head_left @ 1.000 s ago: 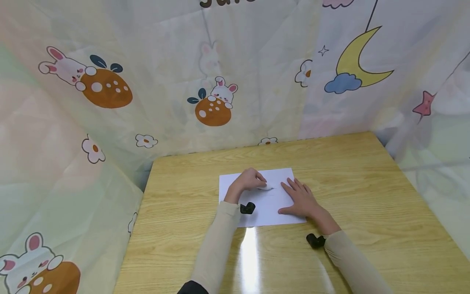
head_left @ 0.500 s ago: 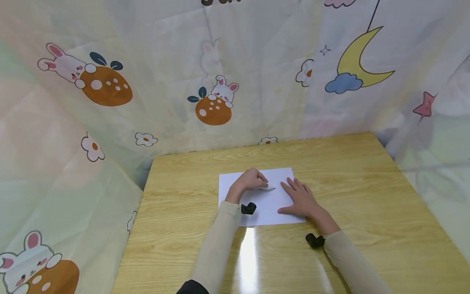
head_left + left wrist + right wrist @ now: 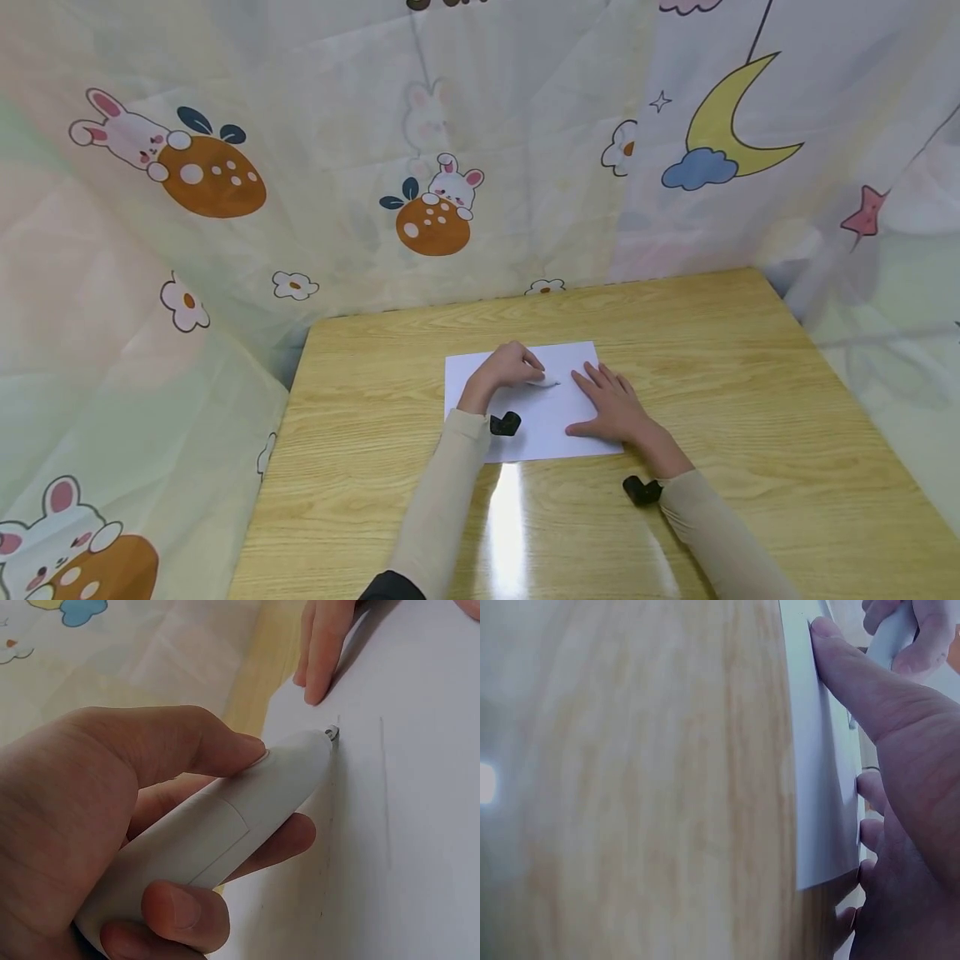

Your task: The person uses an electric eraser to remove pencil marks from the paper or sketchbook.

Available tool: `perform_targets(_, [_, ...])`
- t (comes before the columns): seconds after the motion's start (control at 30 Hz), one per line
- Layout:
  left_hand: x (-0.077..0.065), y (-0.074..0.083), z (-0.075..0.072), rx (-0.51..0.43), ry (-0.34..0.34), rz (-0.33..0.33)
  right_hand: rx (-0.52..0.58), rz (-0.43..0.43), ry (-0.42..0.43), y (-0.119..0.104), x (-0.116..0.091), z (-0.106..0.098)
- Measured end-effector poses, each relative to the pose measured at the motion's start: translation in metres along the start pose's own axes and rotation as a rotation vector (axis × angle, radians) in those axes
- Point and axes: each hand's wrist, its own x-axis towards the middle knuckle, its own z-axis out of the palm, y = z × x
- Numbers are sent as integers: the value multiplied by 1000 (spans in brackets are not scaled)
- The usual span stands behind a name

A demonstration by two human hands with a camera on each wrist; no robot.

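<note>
A white sheet of paper lies on the wooden table. In the left wrist view, my left hand grips a thick white pen-shaped tool with a small metal tip. The thumb rests along its upper side and other fingers curl beneath. Its tip is right at a thin dark line on the paper, and a second thin line runs beside that one. My right hand rests with spread fingers on the right side of the sheet. The right wrist view shows its thumb lying on the paper.
The wooden table reaches back to a hanging cloth printed with rabbits and a moon. Black wrist cameras stick out from both wrists, the left one above the paper. Light glares on the tabletop in front of the sheet.
The tool's tip has edged very slightly to the right over the paper. My right hand keeps its place on the sheet, and the head view has shifted a little.
</note>
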Motion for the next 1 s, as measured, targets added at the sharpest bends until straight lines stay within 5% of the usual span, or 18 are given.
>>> perform_targets(1.0, [3, 2, 2, 1, -2, -1, 6, -4, 6, 0, -1, -1])
